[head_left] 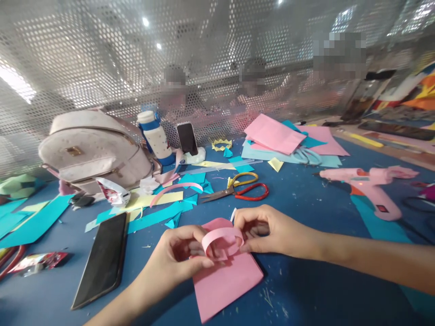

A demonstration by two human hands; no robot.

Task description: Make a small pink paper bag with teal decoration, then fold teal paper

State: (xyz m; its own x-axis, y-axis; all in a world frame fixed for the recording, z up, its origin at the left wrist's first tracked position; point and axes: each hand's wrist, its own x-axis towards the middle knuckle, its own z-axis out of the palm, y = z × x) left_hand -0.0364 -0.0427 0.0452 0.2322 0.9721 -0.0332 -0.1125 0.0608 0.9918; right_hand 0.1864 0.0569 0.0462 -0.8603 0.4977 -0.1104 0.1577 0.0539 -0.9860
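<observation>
A curled pink paper strip (220,234) arches between my two hands, above a folded piece of pink paper (227,285) on the blue table. My left hand (185,251) grips the strip's left side, thumb and fingers pressed together. At the other side, my right hand (260,228) pinches the strip's right end. A small white piece (233,214) pokes up beside the right fingertips; what it belongs to is hidden. Just beyond my hands lie scissors (238,190) with one yellow and one red handle, their blades pointing left.
A pink glue gun (370,181) rests at the right. Left of my hands lies a dark phone (102,260). Blue and yellow paper scraps (159,215) spread across the table. Farther back are a backpack (91,145), a bottle (156,138) and stacked pink paper (272,133) before a perforated metal screen (210,54).
</observation>
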